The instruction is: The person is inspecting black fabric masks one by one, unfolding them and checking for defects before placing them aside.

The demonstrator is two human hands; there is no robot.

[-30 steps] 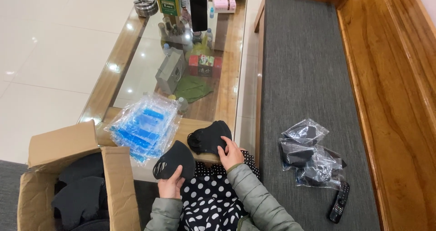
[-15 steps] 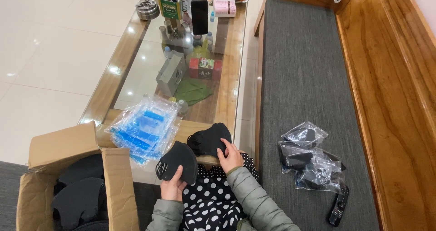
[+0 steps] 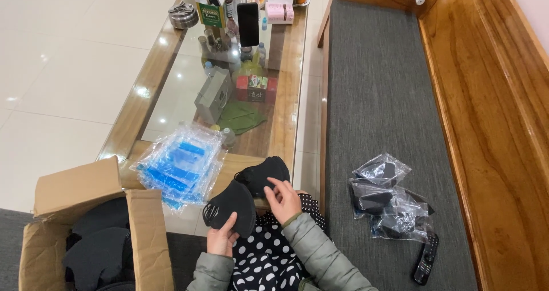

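the left hand (image 3: 222,239) is low in the middle of the view, about 6 o'clock. its fingers are closed around the lower edge of a black face mask (image 3: 231,207), which stands up above the hand and is slightly tilted to the left. the right hand (image 3: 282,199) is just beside it, at about 3 o'clock from the left hand. its fingers are half bent and they touch the lower edge of a second black mask (image 3: 264,174); the grip looks light, and i cannot tell if the fingers really pinch it or only rest on it. the second mask lies at 1 o'clock from the first one, and the two masks overlap a little in the middle.

both masks are over the near edge of the glass counter (image 3: 286,125), above the lap in a black dotted cloth (image 3: 266,262).

at 9 o'clock from the hands there is a stack of clear bags with blue print (image 3: 177,168) on the counter corner. at 8 o'clock an open cardboard box (image 3: 86,222) holds more black pieces. at 3 o'clock, well apart on the grey bench cushion (image 3: 377,85), a small pile of masks in clear bags (image 3: 386,202) lies, and a black remote control (image 3: 426,258) is just beside it at 5 o'clock. at 12 o'clock, far on the counter, a phone (image 3: 248,23) stands upright among bottles and small boxes.
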